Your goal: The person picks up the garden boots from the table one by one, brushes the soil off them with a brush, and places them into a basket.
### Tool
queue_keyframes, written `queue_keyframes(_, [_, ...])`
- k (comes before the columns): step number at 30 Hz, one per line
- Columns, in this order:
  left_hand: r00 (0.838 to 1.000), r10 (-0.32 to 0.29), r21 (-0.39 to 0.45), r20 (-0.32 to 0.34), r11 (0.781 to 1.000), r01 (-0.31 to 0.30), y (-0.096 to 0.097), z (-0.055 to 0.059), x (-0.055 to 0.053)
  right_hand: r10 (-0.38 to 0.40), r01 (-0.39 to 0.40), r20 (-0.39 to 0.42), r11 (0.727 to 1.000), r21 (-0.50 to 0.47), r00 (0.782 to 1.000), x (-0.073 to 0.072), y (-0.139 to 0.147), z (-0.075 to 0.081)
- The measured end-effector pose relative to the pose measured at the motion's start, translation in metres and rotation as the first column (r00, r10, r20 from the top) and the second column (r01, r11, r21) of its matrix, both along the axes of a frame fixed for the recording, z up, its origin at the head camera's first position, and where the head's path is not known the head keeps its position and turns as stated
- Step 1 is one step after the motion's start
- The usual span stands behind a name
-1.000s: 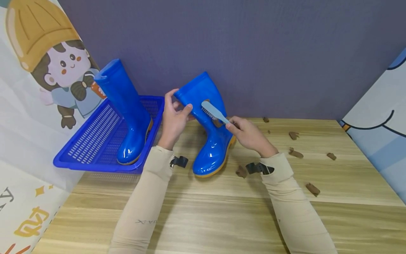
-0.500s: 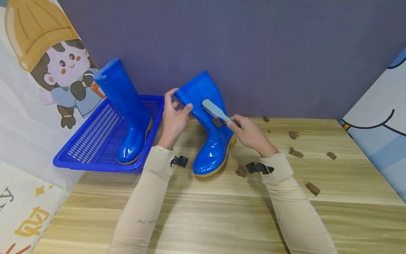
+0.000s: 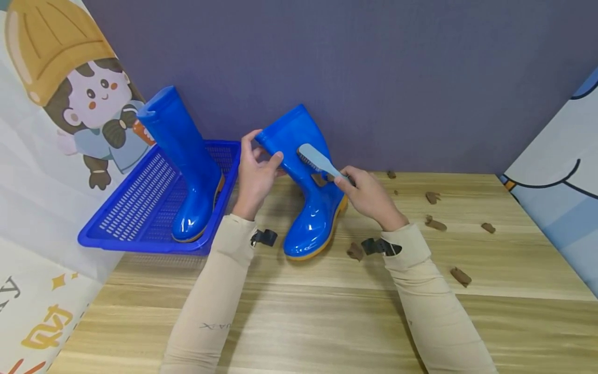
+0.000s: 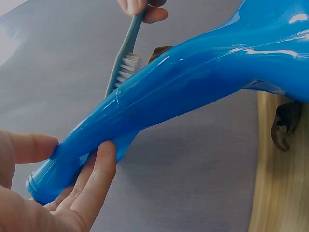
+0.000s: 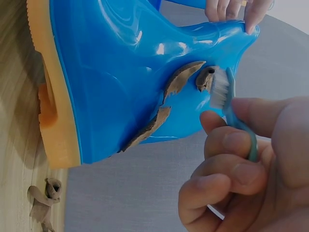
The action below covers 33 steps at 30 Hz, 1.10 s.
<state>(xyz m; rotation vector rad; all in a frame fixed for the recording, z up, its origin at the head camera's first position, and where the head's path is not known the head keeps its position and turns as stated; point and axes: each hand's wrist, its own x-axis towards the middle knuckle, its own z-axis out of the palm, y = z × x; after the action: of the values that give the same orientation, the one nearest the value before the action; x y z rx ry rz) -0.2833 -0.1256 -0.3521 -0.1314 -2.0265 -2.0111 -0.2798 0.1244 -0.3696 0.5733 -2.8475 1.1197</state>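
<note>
A blue rain boot [image 3: 312, 218] with a yellow sole tilts over the table, its top edge pinched by my left hand [image 3: 257, 174] between thumb and fingers. My right hand [image 3: 371, 195] grips a light blue brush [image 3: 320, 158] by its handle. In the right wrist view the white bristles [image 5: 219, 88] are against or very near a brown, mud-like lump [image 5: 205, 79] on the boot's shaft. Two longer brown strips, one of them a curved strip [image 5: 182, 77], cling lower on the shaft. From the head view the brush hides most of this brown matter.
At the left a matching blue boot [image 3: 191, 171] stands in a blue plastic basket [image 3: 140, 246]. Several brown pieces, including a brown chunk [image 3: 461, 276], lie scattered on the wooden table [image 3: 317, 327]. A grey partition [image 3: 397, 88] rises behind.
The brush and right hand have shifted slightly up and away from me along the boot's shaft. The brush head's angle has changed a little. My left hand and the boot stay nearly still.
</note>
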Motion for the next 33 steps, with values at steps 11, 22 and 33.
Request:
queue_keyframes(11, [1.000, 0.014, -0.009, -0.003, 1.000, -0.014, -0.0002, -0.0010, -0.0001, -0.051, 0.051, -0.023, 0.999, -0.001, 0.998, 0.0016, 0.0004, 0.0005])
queue_keyframes(22, [1.000, 0.017, -0.021, 0.001, 1.000, -0.017, -0.0009, -0.0014, 0.0001, -0.078, 0.079, -0.057, 0.997, 0.017, 0.995, 0.0023, -0.0013, -0.0003])
queue_keyframes(33, [1.000, 0.011, -0.008, 0.003, 1.000, -0.011, -0.0009, -0.0011, 0.0001, -0.093, 0.095, -0.102, 0.995, 0.022, 0.990, 0.0031, 0.0003, 0.0006])
